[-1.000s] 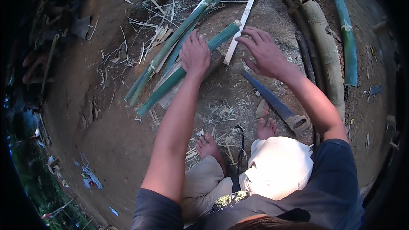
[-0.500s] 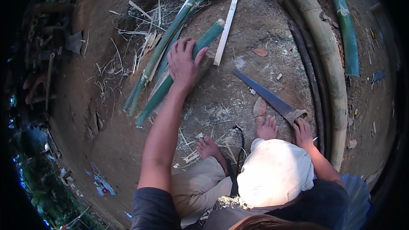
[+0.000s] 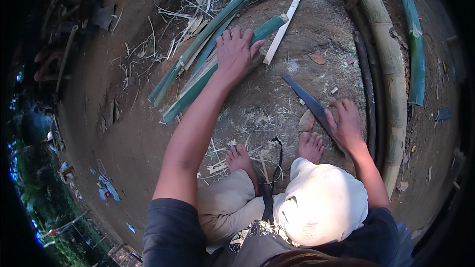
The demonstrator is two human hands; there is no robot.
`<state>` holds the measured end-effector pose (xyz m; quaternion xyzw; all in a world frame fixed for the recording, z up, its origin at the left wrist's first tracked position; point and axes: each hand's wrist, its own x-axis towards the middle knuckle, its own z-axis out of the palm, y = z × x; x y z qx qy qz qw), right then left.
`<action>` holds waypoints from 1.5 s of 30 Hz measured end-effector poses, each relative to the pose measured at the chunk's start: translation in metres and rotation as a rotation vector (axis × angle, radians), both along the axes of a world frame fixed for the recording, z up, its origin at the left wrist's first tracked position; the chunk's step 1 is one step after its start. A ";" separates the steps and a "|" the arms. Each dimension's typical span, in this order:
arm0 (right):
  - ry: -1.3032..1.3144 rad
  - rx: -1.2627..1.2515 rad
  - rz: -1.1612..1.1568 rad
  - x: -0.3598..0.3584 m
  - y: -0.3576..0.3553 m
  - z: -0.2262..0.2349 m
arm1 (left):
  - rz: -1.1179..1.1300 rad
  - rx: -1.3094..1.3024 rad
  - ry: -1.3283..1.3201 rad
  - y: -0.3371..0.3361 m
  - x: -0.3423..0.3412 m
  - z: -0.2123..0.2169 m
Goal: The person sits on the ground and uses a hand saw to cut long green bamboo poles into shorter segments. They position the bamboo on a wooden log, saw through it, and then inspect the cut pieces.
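A length of cut green bamboo (image 3: pixel 188 97) lies slanted on the ground ahead of me, its sawn end pointing up and to the right. Across its middle lies my left hand (image 3: pixel 234 55), closed over it with the thumb on the near side. To the right rests a handsaw (image 3: pixel 308 98), its dark blade pointing away to the left. Over the handle end of the saw is my right hand (image 3: pixel 348 124), slightly blurred, fingers apart and thumb beside the blade. That hand and forearm hide the handle.
Long green bamboo poles (image 3: pixel 213 27) and a pale split strip (image 3: pixel 292 16) lie beyond the left hand. Thick tan bamboo (image 3: pixel 388 59), a dark pole (image 3: pixel 367 84) and another green pole (image 3: pixel 414 39) run along the right. Shavings (image 3: pixel 190 12) litter the ground. My bare feet are close by.
My right hand has shifted from the saw handle up over the blade's handle end. The saw has turned, its handle end nearer me. The left hand stays on the bamboo; the view has shifted.
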<state>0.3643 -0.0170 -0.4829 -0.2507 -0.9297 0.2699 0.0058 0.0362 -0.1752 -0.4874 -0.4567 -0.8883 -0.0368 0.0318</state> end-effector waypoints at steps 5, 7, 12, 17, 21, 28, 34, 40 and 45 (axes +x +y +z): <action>0.435 -0.329 -0.219 -0.189 0.037 -0.008 | -0.008 0.025 0.015 0.004 0.001 -0.004; 0.377 -0.647 -0.236 -0.232 0.041 -0.013 | -0.026 0.077 0.059 0.004 -0.001 -0.011; 0.415 -0.904 -0.120 -0.266 0.038 -0.032 | -0.029 0.086 0.193 -0.004 -0.003 -0.009; 0.442 -0.882 -0.165 -0.248 0.037 -0.040 | 0.041 0.457 -0.297 -0.050 -0.012 0.050; 0.423 -0.847 -0.182 -0.248 0.032 -0.042 | 0.710 1.261 -1.622 -0.150 0.028 0.129; 0.351 -0.825 -0.215 -0.250 0.022 -0.022 | 0.839 1.266 -1.874 -0.279 0.185 0.153; 0.433 -0.792 -0.221 -0.245 0.022 -0.035 | 0.934 1.256 -1.631 -0.271 0.208 0.193; 0.424 -0.759 -0.247 -0.236 0.025 -0.034 | 0.496 0.706 -1.297 -0.217 0.111 0.201; 0.446 -0.739 -0.263 -0.241 0.030 -0.028 | -0.218 0.001 -0.244 -0.059 0.020 0.126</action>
